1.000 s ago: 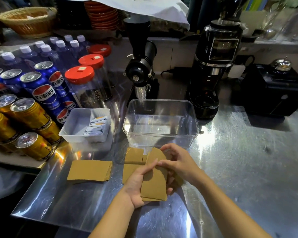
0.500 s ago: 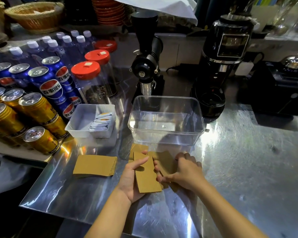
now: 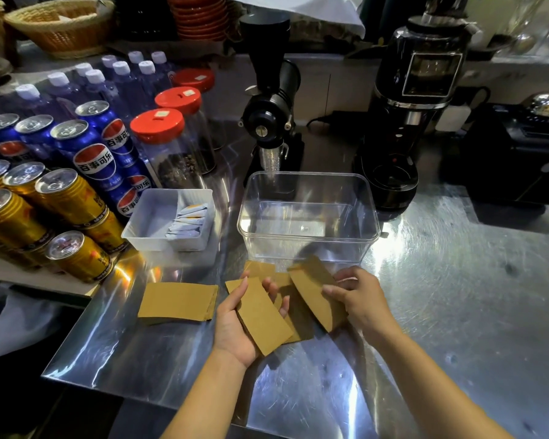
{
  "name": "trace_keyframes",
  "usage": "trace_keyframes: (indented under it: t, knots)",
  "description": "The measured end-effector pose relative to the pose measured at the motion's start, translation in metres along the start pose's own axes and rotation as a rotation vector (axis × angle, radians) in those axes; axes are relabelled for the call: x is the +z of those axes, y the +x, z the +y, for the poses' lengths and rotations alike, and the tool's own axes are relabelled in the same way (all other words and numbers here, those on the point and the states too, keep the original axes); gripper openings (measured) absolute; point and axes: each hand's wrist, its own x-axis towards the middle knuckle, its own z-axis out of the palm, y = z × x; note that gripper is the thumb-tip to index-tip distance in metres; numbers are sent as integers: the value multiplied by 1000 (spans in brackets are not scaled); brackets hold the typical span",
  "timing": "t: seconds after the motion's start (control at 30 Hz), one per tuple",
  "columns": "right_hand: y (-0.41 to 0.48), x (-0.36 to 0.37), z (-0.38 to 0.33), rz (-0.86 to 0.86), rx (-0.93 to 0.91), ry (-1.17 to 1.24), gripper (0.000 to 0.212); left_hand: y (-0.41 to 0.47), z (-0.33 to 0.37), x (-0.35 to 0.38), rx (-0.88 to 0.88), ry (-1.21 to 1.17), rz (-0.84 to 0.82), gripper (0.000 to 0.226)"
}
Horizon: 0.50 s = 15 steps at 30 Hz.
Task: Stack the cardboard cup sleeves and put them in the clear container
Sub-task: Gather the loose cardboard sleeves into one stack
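- On the steel counter [image 3: 457, 296], just in front of the clear container [image 3: 308, 217], the left hand [image 3: 235, 324] lies palm up, fingers curled round one flat cardboard sleeve [image 3: 262, 315] resting across it
- The right hand [image 3: 360, 299] pinches a second sleeve [image 3: 314, 289] by its edge, tilted, its lower end over the loose sleeves [image 3: 286, 286] lying between the hands
- A squared stack of sleeves [image 3: 178, 301] sits apart to the left, touching neither hand; the container looks empty
- Risk: the two held sleeves point at different angles, so joining them askew would likely give a ragged pile that fans out or sheds pieces when lifted
- Risk: the polished counter is probably slick, so the loose sleeves may skid toward the container wall if nudged
- Hard to tell: how many loose sleeves lie under the hands, since they overlap and are partly covered
- The count in the left stack cannot be read, and glare blurs the container's near wall
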Motion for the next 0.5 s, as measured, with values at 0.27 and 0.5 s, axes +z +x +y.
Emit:
trace_keyframes:
  t: [0.27, 0.5]
  knots:
    - [-14, 32, -10, -88, 50, 171, 23, -1, -12, 2, -83, 127, -64, 33]
    - [-29, 57, -4, -123, -187, -113, 19, 2, -15, -2, -48, 67, -38, 54]
